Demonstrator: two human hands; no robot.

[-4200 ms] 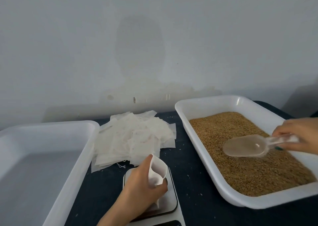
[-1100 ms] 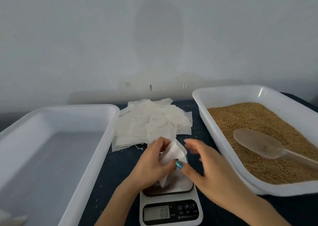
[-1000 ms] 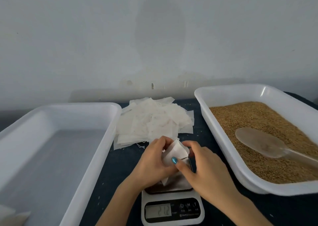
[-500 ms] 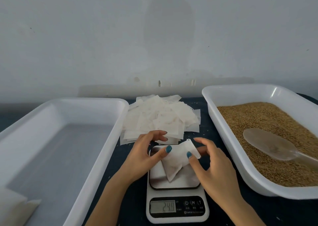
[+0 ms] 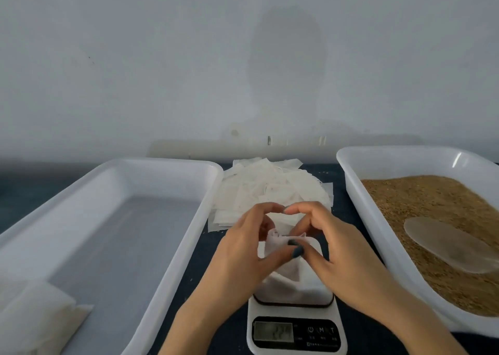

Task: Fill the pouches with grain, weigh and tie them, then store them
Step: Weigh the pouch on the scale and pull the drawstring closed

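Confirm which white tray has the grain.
The right tray: brown grain and a clear scoop inside. The left tray shows only white pouches.

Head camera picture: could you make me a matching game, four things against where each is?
Things: 1 scoop; 2 held pouch; 3 empty pouches; 4 filled pouches.
Places: A near corner of left tray; B pinched by left hand and right hand, over the scale; C on the grain in right tray; D piled on the table behind the scale.
Pairs: 1-C, 2-B, 3-D, 4-A.
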